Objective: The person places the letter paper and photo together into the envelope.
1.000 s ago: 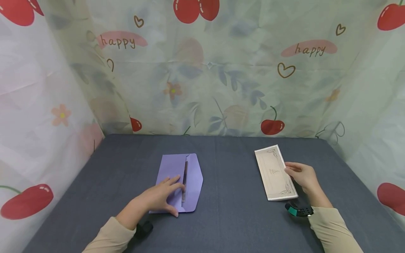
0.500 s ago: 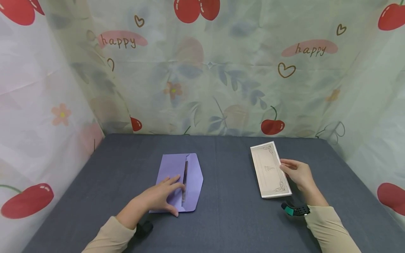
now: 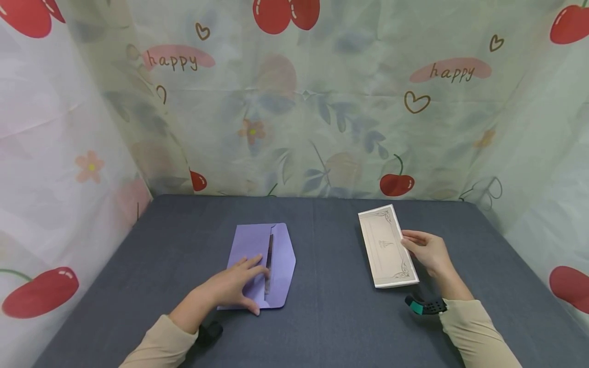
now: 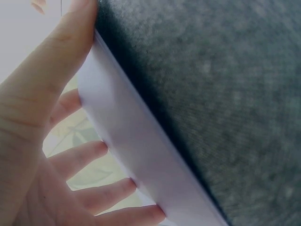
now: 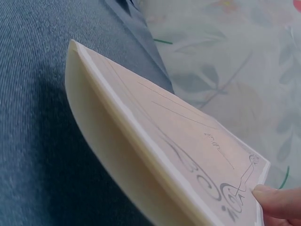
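A purple envelope [image 3: 282, 268] lies on the dark table left of centre, its flap pointing right and a dark strip showing along its opening. My left hand [image 3: 227, 286] rests on it with spread fingers, the thumb by its near edge; the left wrist view has the fingertips [image 4: 126, 184] touching the pale purple paper. On the right, a folded beige card [image 3: 386, 246] with scrollwork corners is held by its right edge between the thumb and fingers of my right hand [image 3: 429, 251]. Its lower leaf [image 5: 101, 127] bows away from the printed top leaf in the right wrist view.
A dark grey cloth [image 3: 317, 327] covers the table. Behind it and along both sides hang pale curtains [image 3: 303, 117] printed with cherries and leaves. A black strap with a green part [image 3: 425, 305] sits at my right wrist, and a black device [image 3: 210, 333] at the left.
My right hand has carried the card a little to the left and slightly away from me. The left hand and the envelope stay where they were.
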Demonstrator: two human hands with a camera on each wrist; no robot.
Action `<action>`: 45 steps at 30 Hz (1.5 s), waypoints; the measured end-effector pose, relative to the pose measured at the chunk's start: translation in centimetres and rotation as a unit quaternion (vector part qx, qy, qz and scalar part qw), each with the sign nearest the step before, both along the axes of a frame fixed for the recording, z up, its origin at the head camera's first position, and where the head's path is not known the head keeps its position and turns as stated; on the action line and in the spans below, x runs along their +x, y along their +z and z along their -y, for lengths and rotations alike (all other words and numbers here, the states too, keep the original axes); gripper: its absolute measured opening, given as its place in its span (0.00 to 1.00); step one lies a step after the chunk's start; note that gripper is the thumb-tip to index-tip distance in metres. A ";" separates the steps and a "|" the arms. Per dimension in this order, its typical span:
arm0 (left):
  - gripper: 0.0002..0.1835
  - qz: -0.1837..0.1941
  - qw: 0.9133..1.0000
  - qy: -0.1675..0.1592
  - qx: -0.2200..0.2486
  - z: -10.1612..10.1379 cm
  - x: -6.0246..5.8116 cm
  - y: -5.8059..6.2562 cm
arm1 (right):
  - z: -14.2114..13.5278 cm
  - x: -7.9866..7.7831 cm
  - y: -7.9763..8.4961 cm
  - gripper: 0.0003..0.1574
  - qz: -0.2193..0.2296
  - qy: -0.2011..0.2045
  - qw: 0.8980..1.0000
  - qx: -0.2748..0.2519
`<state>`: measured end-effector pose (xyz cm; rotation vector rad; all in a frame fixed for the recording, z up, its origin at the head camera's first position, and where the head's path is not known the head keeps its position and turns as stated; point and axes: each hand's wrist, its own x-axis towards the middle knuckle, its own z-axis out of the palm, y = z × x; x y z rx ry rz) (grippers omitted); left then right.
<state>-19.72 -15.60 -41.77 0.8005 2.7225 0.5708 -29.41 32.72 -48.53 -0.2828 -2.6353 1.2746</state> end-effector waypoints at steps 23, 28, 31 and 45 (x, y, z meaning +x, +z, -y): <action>0.35 -0.006 1.000 -0.004 0.003 0.0 0.0 -0.1 | 2.4 -0.3 -0.2 0.22 0.000 0.020 1.000 -0.014; 0.35 -0.007 1.000 -0.004 0.004 0.0 0.1 -0.1 | 2.8 -0.4 -0.3 0.22 0.002 0.028 0.999 -0.016; 0.36 -0.011 1.000 -0.005 0.003 0.0 0.0 -0.1 | 3.2 -0.3 -0.3 0.22 0.002 0.030 0.999 -0.022; 0.36 -0.009 1.000 -0.004 0.005 0.0 0.1 0.0 | 4.9 -0.1 0.3 0.22 0.017 0.036 0.999 -0.034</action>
